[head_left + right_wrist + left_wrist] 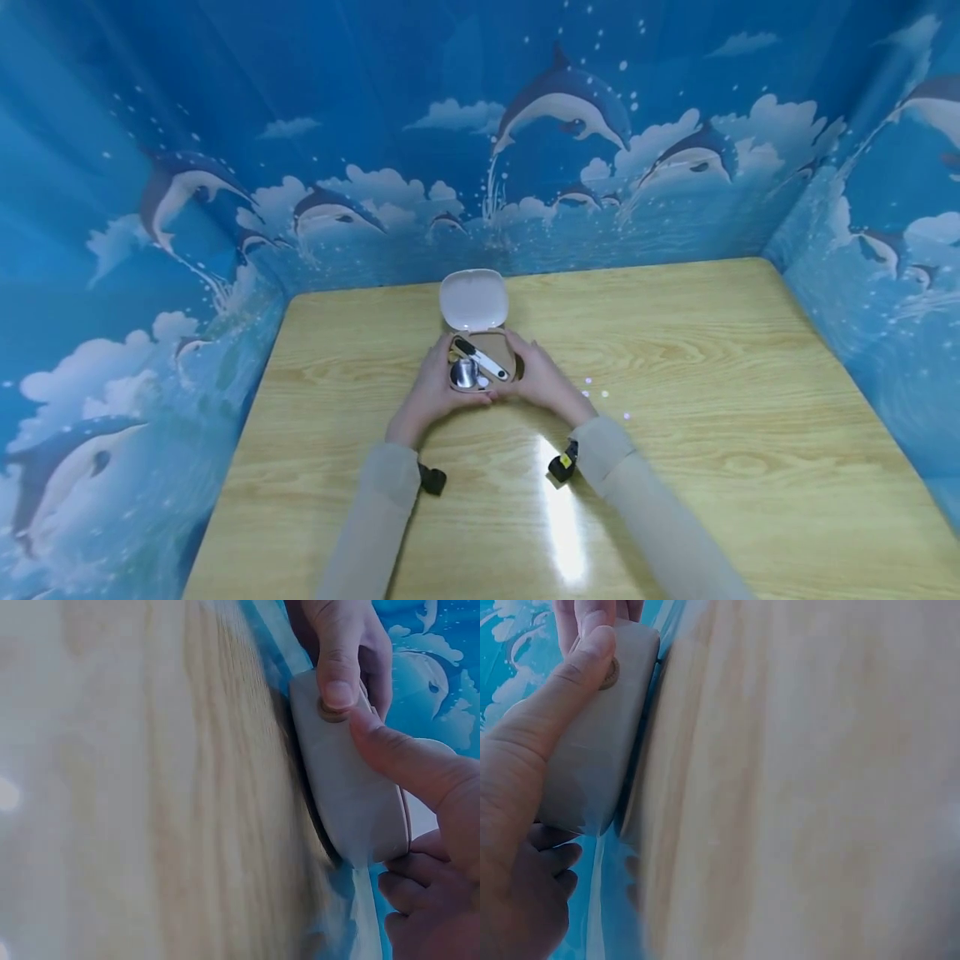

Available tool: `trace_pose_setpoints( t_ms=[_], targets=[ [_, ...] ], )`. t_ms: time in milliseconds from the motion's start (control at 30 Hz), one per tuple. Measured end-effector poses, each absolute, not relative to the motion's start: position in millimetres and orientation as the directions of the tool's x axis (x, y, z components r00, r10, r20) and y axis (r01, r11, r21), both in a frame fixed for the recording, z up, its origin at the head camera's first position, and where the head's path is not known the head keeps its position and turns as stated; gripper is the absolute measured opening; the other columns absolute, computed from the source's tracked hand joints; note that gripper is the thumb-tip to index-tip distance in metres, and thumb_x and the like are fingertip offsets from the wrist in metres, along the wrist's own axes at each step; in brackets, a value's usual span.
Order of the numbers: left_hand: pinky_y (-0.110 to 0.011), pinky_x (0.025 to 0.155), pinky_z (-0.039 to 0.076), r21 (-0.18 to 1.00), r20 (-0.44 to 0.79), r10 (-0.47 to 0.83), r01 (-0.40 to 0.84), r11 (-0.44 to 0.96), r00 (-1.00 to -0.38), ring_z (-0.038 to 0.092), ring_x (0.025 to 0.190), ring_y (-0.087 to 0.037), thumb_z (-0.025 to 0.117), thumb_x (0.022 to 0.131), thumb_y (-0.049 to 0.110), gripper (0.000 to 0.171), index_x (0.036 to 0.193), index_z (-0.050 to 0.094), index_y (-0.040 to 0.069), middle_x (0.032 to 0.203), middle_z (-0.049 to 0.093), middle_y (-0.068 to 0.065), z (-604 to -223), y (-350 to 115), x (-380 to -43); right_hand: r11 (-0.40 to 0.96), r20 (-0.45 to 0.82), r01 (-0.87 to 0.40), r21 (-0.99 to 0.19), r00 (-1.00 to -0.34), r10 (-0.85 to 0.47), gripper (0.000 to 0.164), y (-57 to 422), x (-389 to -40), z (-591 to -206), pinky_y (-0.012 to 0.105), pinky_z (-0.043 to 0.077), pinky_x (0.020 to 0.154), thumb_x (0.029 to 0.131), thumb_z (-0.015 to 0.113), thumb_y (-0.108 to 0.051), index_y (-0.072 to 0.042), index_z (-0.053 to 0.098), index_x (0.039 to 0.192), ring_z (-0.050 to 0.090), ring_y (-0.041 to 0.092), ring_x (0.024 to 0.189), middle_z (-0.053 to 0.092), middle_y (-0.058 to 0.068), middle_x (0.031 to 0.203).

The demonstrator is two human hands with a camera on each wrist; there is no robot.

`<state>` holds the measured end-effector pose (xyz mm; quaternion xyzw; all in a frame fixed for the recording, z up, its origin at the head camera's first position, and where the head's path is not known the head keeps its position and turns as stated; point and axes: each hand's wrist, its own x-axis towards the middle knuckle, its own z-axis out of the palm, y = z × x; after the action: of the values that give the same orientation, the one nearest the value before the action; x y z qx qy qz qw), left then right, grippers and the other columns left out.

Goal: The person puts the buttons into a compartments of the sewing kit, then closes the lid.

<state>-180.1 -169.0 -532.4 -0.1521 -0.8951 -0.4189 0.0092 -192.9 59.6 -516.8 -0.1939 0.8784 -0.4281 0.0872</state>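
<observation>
A small rounded case (pixel 497 343) sits near the table's back edge with its white lid (pixel 474 300) raised. Inside lie a white and black slim tool (pixel 487 363), a shiny silver piece (pixel 464 373) and small bits whose kind I cannot tell. My left hand (pixel 437 385) grips the case's left side, and my right hand (pixel 542 382) grips its right side. In the right wrist view, both thumbs meet at the front wall (pixel 352 780), by a round brownish button (pixel 334 715). The left wrist view shows the left thumb (pixel 574 682) against that wall. Other fingers curl round the sides, partly hidden.
Several tiny pale discs (pixel 604 393) lie on the wooden table (pixel 712 417) to the right of the case. A blue dolphin-print curtain (pixel 360 167) stands behind and beside the table. Small black cameras (pixel 432 480) are strapped to both wrists.
</observation>
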Motion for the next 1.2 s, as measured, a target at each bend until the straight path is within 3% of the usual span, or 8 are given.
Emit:
trace_pose_setpoints(
  t_ms=[200,400,733,933,1200],
  targets=[
    [-0.047,0.115,0.033,0.744,0.141,0.259,0.275,0.610,-0.956,0.038,0.138,-0.024,0.095,0.052,0.055,0.129,0.155,0.026,0.021,0.150,0.040,-0.003,-533,-160,-164,0.566,0.001,-0.243,-0.788,-0.919,-0.394,0.122,68,-175,-520,0.058,0.012,0.119,0.065,0.091,-0.044,-0.010,0.022,0.159,0.020,0.046,0.145,0.027,0.012,0.161],
    [-0.044,0.117,0.031,0.727,0.123,0.255,0.262,0.635,-0.959,0.037,0.138,-0.022,0.096,0.049,0.055,0.132,0.155,0.025,0.021,0.150,0.040,-0.003,-531,-154,-153,0.557,-0.010,-0.225,-0.799,-0.922,-0.386,0.121,73,-161,-518,0.059,0.012,0.119,0.065,0.091,-0.046,-0.017,0.022,0.159,0.018,0.047,0.145,0.026,0.010,0.161],
    [-0.047,0.116,0.032,0.727,0.159,0.270,0.298,0.619,-0.950,0.038,0.138,-0.022,0.094,0.047,0.060,0.133,0.155,0.026,0.022,0.150,0.040,-0.001,-537,-137,-135,0.573,0.019,-0.257,-0.778,-0.922,-0.388,0.118,90,-142,-516,0.056,0.008,0.121,0.064,0.093,-0.039,-0.009,0.027,0.157,0.028,0.041,0.143,0.029,0.016,0.159],
    [-0.050,0.117,0.028,0.716,0.154,0.273,0.297,0.632,-0.950,0.030,0.144,-0.027,0.090,0.049,0.066,0.140,0.159,0.017,0.021,0.160,0.027,-0.005,-537,-124,-123,0.593,-0.001,-0.235,-0.770,-0.929,-0.369,0.120,101,-128,-513,0.059,0.010,0.120,0.063,0.093,-0.040,-0.008,0.027,0.157,0.024,0.047,0.143,0.028,0.018,0.159],
    [-0.052,0.118,0.021,0.657,0.058,0.245,0.222,0.720,-0.968,0.016,0.149,-0.034,0.084,0.051,0.074,0.142,0.160,0.013,0.017,0.164,0.013,-0.016,-535,-118,-102,0.626,-0.059,-0.180,-0.759,-0.938,-0.341,0.125,108,-109,-513,0.069,0.015,0.113,0.059,0.092,-0.047,-0.011,0.025,0.158,0.012,0.059,0.140,0.022,0.021,0.160]
  ],
)
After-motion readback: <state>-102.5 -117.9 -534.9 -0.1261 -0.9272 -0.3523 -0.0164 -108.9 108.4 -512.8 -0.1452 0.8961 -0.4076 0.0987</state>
